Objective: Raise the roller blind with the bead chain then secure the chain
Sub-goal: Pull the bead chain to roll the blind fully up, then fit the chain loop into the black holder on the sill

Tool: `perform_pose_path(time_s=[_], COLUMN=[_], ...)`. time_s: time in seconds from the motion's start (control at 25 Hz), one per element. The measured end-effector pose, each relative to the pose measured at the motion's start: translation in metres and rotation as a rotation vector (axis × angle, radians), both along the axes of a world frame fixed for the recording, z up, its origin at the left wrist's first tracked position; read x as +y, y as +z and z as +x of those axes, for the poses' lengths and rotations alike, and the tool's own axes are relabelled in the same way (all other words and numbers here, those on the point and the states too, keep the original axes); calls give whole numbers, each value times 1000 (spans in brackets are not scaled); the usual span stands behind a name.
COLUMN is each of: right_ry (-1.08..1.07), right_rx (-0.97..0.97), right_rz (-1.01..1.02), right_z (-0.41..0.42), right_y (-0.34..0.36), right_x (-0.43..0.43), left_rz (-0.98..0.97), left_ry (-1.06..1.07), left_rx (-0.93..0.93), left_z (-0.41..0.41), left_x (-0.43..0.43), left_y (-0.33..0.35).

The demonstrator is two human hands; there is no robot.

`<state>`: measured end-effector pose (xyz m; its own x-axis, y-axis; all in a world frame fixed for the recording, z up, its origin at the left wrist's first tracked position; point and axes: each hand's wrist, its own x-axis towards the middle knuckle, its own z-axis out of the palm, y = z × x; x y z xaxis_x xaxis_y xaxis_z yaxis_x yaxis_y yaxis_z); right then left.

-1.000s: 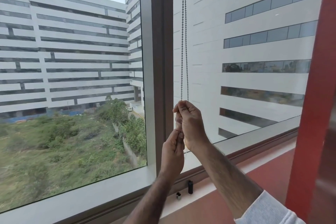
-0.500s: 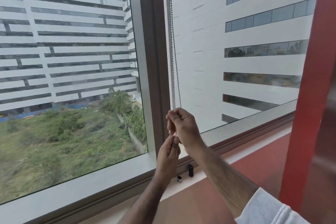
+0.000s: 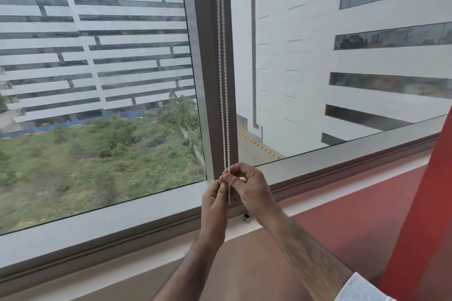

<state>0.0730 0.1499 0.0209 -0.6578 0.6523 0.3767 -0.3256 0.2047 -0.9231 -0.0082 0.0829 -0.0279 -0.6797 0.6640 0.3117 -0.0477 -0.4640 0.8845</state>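
Where the two strands of the white bead chain [image 3: 223, 80] hang straight down in front of the grey window mullion [image 3: 208, 68], both hands meet at its lower end, just above the window sill [image 3: 146, 217]. The right hand [image 3: 249, 188] is the higher one, its fingers [image 3: 231, 179] pinched on the chain with the other fingers curled in above the palm. The left hand [image 3: 214, 203] sits just below and to the left, touching the right, its fingers [image 3: 221, 184] also closed around the chain. A short length of chain shows between the two hands, running down past the left thumb. On the sill directly below the hands, close against the frame, stands a small dark fitting [image 3: 247, 217], partly hidden by the right wrist; what it is cannot be made out. A white sleeve [image 3: 359, 288] covers the right forearm at the bottom edge.
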Motion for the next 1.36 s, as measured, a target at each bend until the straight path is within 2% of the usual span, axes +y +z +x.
perform_pose_path(time_s=[0.24,0.6,0.68,0.76,0.84,0.92,1.12,1.28,1.36], right_ry=[14,-147,-245,-430,-615,-719,-666,-603,-559], right_rx=[-27,-45,-35,-68,-212,-436,-896,-1020,-1070], right_rz=[42,39,59,33,0,46,281,468,530], right_z=[-8,-33,-36,-36,-33,-28,-37,-52,-59], right_y=[-11,-18,-26,-45,-72,-100,-156,-180,-189], right_x=[4,2,1,8,18,26,55,73,79], left_rz=[75,-46,-40,-22,-32,-40,-55,-92,-105], left_ry=[55,324,312,198,121,98,112,93,47], left_rx=[-120,426,410,278,207,207,247,321,293], left_z=[-7,-46,-50,-57,-67,-75,-87,-88,-87], left_x=[1,-14,-19,-23,-25,-26,-20,-16,-16], left_y=[-4,-14,-15,-19,-22,-22,-21,-19,-18])
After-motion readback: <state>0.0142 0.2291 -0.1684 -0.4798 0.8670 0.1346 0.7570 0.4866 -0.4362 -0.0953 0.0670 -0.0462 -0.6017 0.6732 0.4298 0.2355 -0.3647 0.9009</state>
